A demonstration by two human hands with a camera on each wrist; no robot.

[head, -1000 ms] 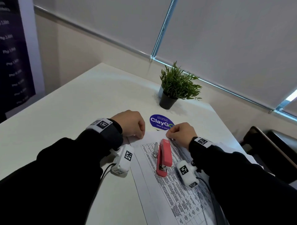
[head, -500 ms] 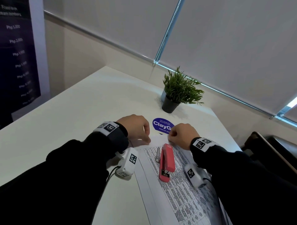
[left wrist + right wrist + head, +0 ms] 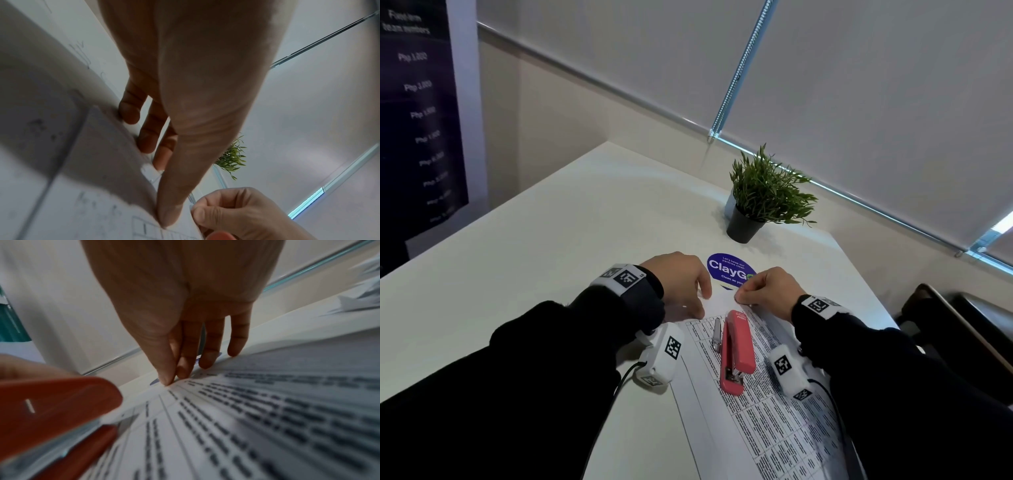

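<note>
The white table [image 3: 517,274] bears a stack of printed sheets [image 3: 774,428] that runs from the fingertips of the left hand [image 3: 681,284] and right hand [image 3: 767,291] back toward the person. Both hands pinch its far edge. Just beyond the fingertips a round blue sticker [image 3: 726,269] lies flat, its near rim under the paper. Farther past it stands a potted plant [image 3: 743,226] in a black pot.
</note>
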